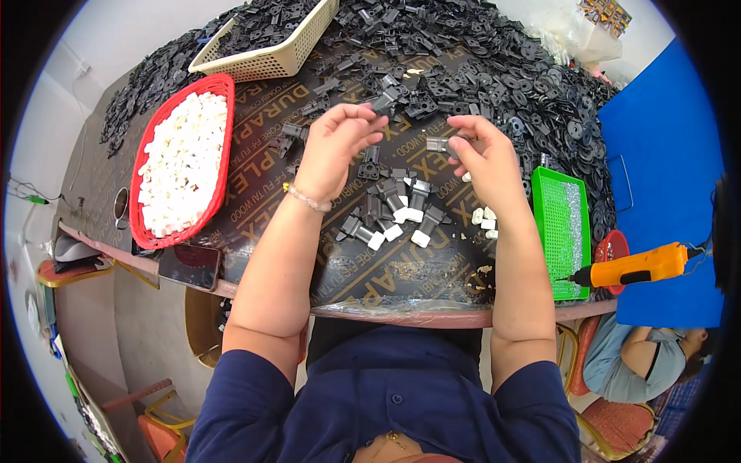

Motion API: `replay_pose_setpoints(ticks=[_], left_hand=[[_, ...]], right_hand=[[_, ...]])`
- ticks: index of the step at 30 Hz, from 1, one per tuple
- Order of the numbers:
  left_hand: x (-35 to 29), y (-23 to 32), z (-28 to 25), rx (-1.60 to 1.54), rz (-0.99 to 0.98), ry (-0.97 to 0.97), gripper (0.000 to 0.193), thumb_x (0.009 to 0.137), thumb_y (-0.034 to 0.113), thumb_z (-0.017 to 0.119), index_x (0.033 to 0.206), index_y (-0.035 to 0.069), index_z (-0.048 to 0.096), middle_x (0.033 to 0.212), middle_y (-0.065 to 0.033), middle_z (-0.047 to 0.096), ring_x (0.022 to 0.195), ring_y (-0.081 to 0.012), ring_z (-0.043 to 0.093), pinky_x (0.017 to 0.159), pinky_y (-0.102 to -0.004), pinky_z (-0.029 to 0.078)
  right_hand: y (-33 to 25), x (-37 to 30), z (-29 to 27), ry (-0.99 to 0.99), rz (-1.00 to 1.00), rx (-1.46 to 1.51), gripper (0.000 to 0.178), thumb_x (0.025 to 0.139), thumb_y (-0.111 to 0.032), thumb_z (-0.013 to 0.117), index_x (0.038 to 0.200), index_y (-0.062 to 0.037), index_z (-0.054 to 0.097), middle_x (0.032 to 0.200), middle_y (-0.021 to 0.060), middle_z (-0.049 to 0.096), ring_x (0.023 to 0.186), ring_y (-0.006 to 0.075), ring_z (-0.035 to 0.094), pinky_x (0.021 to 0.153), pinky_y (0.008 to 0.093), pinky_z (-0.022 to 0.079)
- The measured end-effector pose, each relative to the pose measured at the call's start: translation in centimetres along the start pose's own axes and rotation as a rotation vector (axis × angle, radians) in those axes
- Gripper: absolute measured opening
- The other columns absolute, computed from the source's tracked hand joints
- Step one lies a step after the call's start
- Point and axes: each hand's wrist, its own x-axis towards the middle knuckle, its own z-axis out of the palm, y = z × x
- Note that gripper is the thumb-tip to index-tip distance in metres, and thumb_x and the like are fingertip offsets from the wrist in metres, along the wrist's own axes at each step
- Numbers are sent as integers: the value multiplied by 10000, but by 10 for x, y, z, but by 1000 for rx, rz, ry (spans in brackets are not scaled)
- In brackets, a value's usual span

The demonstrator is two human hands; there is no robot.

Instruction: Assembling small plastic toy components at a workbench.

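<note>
My left hand (332, 154) is over the table with its fingers curled, the fingertips at the lower end of a black plastic part (385, 94). Between the thumb and fingers of my right hand (488, 158) is another black plastic part (438, 144), its narrow end pointing left. Below and between the hands lies a loose group of black parts (376, 207), several with white blocks (421, 238) on their ends. Small loose white pieces (485, 218) lie beside my right forearm.
A red basket (229, 116) of white pieces stands left, near a dark phone (189, 266). A beige basket (270, 62) sits amid heaped black parts (494, 85). At right are a green tray (540, 231) with small metal pieces, an orange power screwdriver (641, 266) and a seated person (648, 363).
</note>
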Motion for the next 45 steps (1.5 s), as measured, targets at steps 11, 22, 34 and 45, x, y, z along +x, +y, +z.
replay_pose_setpoints(ticks=[11,22,34,45], left_hand=[[-16,-11,24,157,-28,-121,402,873,-76,665,1251,-49,533,1195,-131,646,1053,-176,670,885,-282,569],[-20,-5,20,-156,-266,-248,236,972,119,647,1187,44,585,1130,-83,670,1013,-189,682,901,-367,579],[-22,-3,20,-398,-356,-319,223,932,65,684,1122,89,571,1120,-109,674,1045,-222,684,952,-450,574],[-27,-5,28,-467,-367,-354,260,928,80,694,1159,108,577,1044,-59,692,1021,-235,696,949,-445,577]], right_hand=[[-10,-11,4,-198,-189,93,368,779,23,776,1125,-59,684,1059,2,610,830,53,556,715,205,470],[-19,-16,8,-51,-488,-336,511,771,-11,773,1260,-122,676,1112,38,582,870,118,576,724,237,479],[-23,-19,12,46,-631,-230,449,791,-23,778,1227,-28,672,1158,71,603,918,126,596,814,269,496],[-14,-14,17,110,-709,-304,373,790,-54,794,1153,-32,713,1203,108,640,1082,204,610,905,316,498]])
